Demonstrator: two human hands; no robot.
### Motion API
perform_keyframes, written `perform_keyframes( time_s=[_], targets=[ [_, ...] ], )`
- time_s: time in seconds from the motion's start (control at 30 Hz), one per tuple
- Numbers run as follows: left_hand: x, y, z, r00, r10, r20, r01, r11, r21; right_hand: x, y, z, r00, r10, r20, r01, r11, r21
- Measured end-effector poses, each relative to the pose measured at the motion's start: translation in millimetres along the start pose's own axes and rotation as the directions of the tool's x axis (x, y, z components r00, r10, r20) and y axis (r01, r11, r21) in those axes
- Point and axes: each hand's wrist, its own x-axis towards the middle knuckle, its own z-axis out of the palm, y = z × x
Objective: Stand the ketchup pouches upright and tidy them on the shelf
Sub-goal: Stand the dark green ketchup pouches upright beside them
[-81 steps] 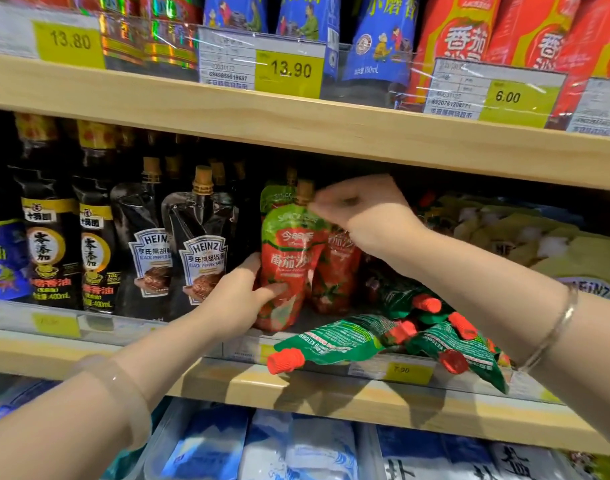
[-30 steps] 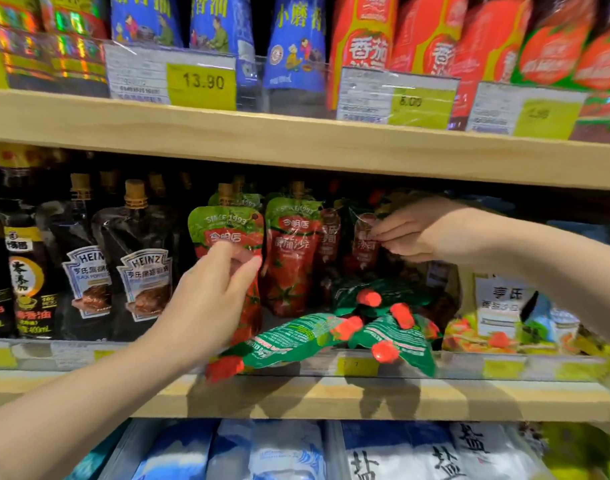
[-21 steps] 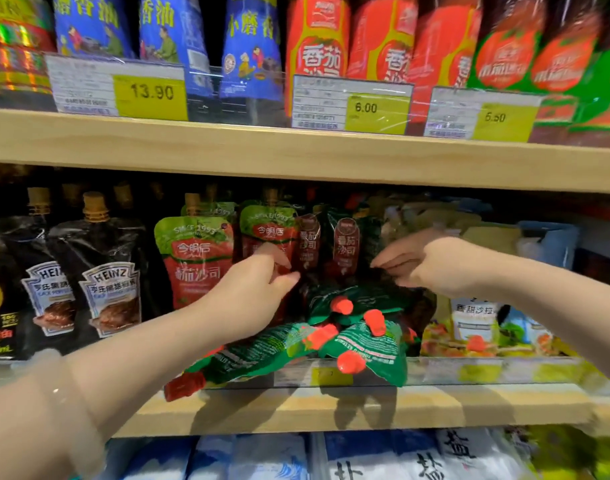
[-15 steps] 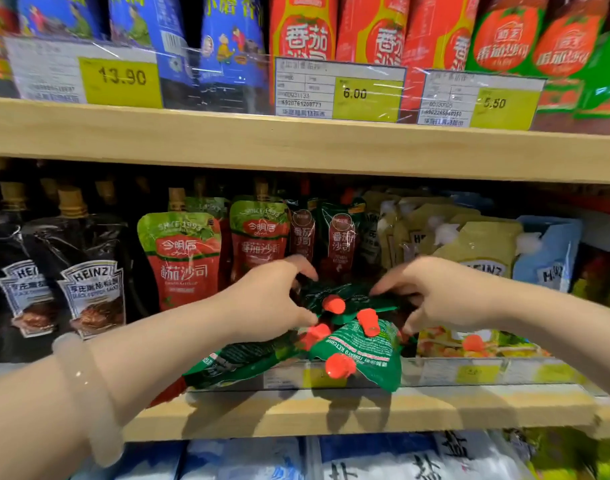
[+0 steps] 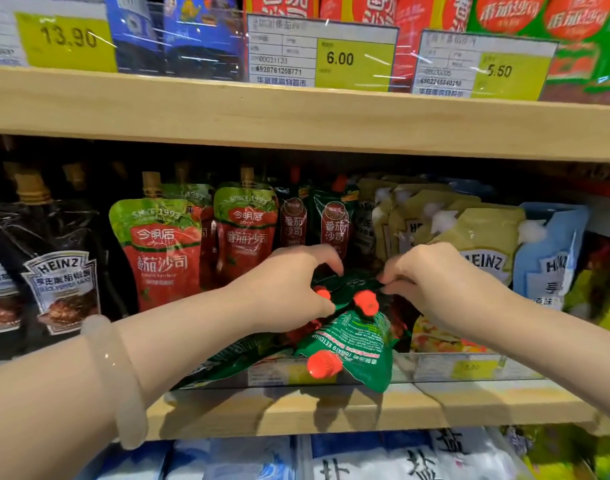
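Pale wood fronts the middle shelf (image 5: pixel 331 410) and the board above it (image 5: pixel 296 112), where yellow price tags (image 5: pixel 355 60) sit behind clear strips in what looks like a shop aisle. On the middle shelf, black Heinz sauce pouches (image 5: pixel 59 271) stand at the left, then upright red-and-green ketchup pouches (image 5: pixel 161 244), two narrower dark-green ones (image 5: pixel 333 223) behind the hands, and pale yellow-green Heinz pouches (image 5: pixel 483 244) at the right. Fallen green ketchup pouches (image 5: pixel 359 344) with red caps lie in a heap at the shelf's front edge — one hangs over the clear rail. The left hand (image 5: pixel 289 289), a pale bangle (image 5: pixel 118 379) on its wrist, rests curled on the heap, its grip half closed against a cap. The right hand (image 5: pixel 431 275) pinches the top edge of a fallen pouch between fingertips and thumb.
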Motion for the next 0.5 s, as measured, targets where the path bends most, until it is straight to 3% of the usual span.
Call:
perform_keyframes(
  time_s=[0.27, 0.37, 0.5],
  targets=[
    [-12.2, -19.9, -14.6, 0.987, -0.061, -0.150, 0.077, 0.991, 0.106, 16.9, -3.8, -16.6, 0.983, 0.172, -0.063, -0.168, 0.984, 0.061],
    [-10.7, -24.5, -21.2, 0.974, -0.037, -0.222, 0.060, 0.994, 0.097, 42.5, -8.0, -20.7, 0.961, 0.276, 0.004, -0.275, 0.957, 0.088],
    [-5.6, -24.2, -32.9, 0.955, -0.114, -0.275, 0.142, 0.986, 0.085, 65.6, -3.4, -20.5, 0.935, 0.340, -0.103, -0.324, 0.935, 0.141]
  ],
)
